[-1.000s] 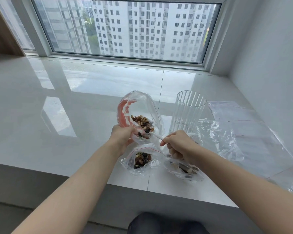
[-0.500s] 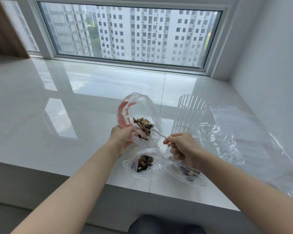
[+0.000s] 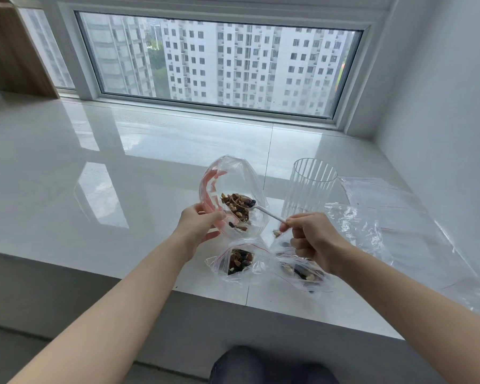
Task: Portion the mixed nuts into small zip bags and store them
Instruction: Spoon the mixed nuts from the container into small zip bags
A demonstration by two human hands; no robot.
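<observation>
My left hand (image 3: 197, 227) grips the rim of a large clear bag (image 3: 233, 173) with red print, holding its mouth open and upright; mixed nuts (image 3: 240, 214) lie in its bottom. My right hand (image 3: 313, 239) pinches the handle of a white plastic spoon (image 3: 266, 213), whose bowl is heaped with nuts and sits inside the large bag above the pile. Two small zip bags lie on the white sill near its front edge: one (image 3: 237, 261) below the large bag with nuts inside, another (image 3: 302, 271) partly under my right hand, also holding nuts.
A ribbed clear glass (image 3: 311, 187) stands right of the large bag. Crumpled clear plastic (image 3: 352, 225) and flat empty zip bags (image 3: 394, 206) lie to the right by the wall. The glossy sill (image 3: 94, 176) stretches left; its front edge drops off just below the small bags.
The spoon went from deep in the nut pile to lifted above it, loaded with nuts. My right hand rose slightly. The left hand kept its grip on the large bag.
</observation>
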